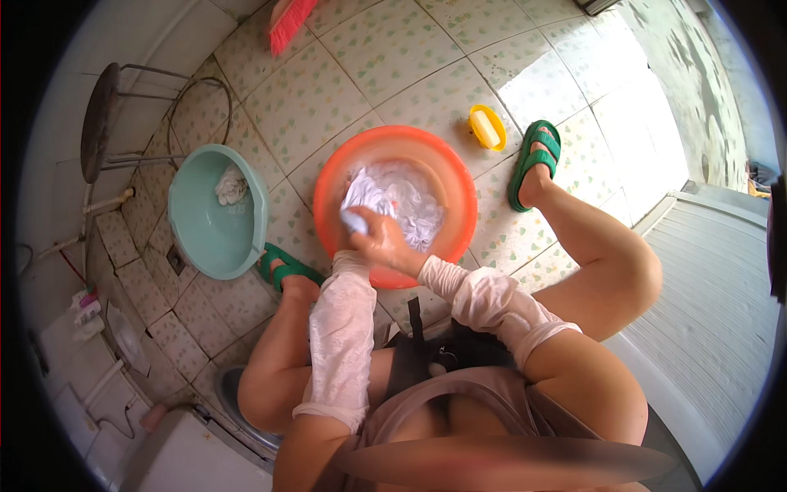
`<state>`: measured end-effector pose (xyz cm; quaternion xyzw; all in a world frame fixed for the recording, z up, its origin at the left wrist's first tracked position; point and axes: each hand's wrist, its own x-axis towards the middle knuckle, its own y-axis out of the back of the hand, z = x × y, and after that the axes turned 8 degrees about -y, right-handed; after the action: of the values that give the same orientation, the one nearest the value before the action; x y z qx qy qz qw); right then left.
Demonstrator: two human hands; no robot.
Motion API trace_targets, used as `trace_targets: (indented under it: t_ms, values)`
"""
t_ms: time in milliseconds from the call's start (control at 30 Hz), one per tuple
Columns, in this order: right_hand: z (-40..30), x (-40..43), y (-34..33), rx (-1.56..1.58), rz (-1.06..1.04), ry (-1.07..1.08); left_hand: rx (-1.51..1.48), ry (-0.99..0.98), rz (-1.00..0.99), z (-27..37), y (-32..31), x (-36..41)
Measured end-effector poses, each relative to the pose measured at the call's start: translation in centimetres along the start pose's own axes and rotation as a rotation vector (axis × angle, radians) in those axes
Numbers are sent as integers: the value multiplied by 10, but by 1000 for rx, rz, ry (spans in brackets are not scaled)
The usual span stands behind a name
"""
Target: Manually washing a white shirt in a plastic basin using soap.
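An orange plastic basin [464,215] stands on the floor between my feet, with wet white cloth [421,224] bunched in it. My right hand [384,241] is over the basin's near left side, its fingers closed around a small pale bluish object [355,221]. Blur leaves it unclear whether this is folded cloth or something else. Just beneath and beside it is my left hand [343,238], mostly covered by the right one, so its grip is hidden. Part of the white cloth rises against the basin's left wall near both hands. Pale pink sleeve covers are on both forearms.
A pale green basin [212,246] with a small white cloth [232,184] sits left, near a tipped round stool [101,123]. Past the orange basin lies a yellow dish [503,138] holding a soap bar [486,128]. Pink broom bristles [289,27] show at the top.
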<state>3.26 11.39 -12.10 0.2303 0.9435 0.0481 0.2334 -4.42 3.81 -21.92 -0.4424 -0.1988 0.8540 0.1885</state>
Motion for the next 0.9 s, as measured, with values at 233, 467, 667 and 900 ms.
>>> trace_targets:
  t_ms: [233, 467, 667, 900]
  values:
    - [5, 9, 21, -442, 109, 298, 54, -76, 82, -15, 9, -6]
    - [56, 57, 80, -468, 480, 29, 142, -206, 91, -2, -42, -19]
    - [100, 47, 90, -667, 354, 207, 1694, -626, 270, 4, -27, -18]
    - [121, 72, 50, -1013, -86, 32, 2043, -792, -57, -19, -21, 23]
